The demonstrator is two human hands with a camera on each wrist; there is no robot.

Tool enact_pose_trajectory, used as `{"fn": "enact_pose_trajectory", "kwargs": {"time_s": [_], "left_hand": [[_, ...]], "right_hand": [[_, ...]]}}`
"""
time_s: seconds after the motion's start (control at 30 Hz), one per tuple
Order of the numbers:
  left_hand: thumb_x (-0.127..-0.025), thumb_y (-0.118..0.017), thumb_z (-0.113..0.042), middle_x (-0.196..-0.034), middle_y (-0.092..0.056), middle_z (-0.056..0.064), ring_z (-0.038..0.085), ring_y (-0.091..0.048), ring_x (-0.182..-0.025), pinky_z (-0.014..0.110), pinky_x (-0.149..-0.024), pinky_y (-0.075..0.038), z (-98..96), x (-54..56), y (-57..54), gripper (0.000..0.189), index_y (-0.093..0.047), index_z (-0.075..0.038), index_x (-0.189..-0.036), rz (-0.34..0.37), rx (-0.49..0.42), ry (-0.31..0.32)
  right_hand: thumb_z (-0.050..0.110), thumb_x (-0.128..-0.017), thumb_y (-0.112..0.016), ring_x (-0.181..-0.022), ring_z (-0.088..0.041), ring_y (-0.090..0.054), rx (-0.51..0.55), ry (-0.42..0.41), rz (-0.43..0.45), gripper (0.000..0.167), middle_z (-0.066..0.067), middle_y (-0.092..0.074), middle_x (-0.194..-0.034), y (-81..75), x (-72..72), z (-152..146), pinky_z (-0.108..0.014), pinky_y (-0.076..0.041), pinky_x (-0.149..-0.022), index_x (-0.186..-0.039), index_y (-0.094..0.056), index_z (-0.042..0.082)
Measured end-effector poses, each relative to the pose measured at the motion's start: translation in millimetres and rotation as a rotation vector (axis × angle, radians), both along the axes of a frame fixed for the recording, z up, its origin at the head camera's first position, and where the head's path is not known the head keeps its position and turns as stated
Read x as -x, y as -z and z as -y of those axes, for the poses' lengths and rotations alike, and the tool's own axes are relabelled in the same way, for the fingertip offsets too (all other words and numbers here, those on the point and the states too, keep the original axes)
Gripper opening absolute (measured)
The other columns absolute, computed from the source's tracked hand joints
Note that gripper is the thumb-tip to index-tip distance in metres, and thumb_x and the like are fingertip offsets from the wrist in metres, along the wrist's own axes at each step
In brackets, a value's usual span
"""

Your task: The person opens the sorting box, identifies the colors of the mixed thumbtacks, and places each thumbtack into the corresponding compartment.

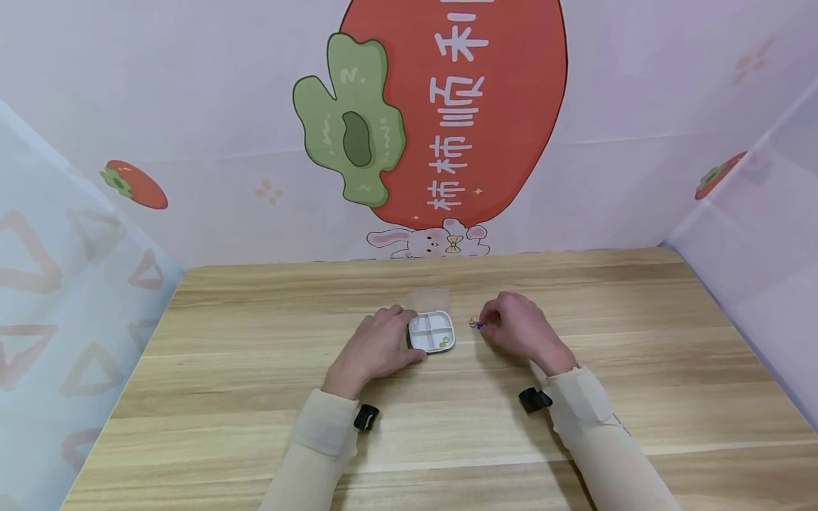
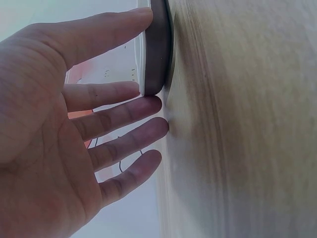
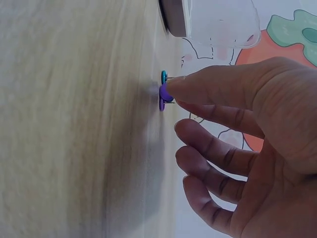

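A small white pill box [image 1: 429,331] with a dark base lies open on the table, divided into four compartments. Small green pieces [image 1: 444,342] sit in its near right compartment. My left hand [image 1: 377,346] holds the box from the left, thumb on its near edge and index finger on its far edge; the other fingers are spread. To the right of the box, my right hand [image 1: 519,328] pinches a purple thumbtack [image 3: 166,92] between thumb and index finger, low over the table. Beside it are a teal thumbtack [image 3: 164,77] and another purple thumbtack [image 3: 162,105], points away from the table.
The box's clear lid [image 1: 429,298] stands open on its far side. A wood-grain table [image 1: 255,440] runs back to a wall cloth [image 1: 224,191] printed with a big red persimmon and a rabbit. More pale cloth hangs at both sides.
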State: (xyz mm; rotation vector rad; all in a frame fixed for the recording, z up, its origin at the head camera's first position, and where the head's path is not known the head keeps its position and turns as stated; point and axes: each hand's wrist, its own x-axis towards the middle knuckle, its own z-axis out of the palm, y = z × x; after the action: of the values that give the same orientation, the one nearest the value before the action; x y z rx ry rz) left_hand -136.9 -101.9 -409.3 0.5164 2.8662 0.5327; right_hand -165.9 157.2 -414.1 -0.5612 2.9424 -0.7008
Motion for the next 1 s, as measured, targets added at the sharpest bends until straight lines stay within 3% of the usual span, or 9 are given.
{"fn": "enact_pose_trajectory", "kwargs": {"time_s": [1.0], "left_hand": [[-0.085, -0.082, -0.04, -0.133, -0.061, 0.01, 0.029, -0.056, -0.12, 0.048, -0.105, -0.043, 0.1, 0.7, 1.8, 0.066, -0.06, -0.006, -0.137, -0.008, 0.003, 0.006]], "right_hand": [[0.005, -0.083, -0.078, -0.076, -0.019, -0.053, -0.009, -0.005, -0.001, 0.007, 0.0, -0.061, -0.081, 4.1, -0.8, 4.6, -0.035, -0.045, -0.069, -0.087, -0.077, 0.011]]}}
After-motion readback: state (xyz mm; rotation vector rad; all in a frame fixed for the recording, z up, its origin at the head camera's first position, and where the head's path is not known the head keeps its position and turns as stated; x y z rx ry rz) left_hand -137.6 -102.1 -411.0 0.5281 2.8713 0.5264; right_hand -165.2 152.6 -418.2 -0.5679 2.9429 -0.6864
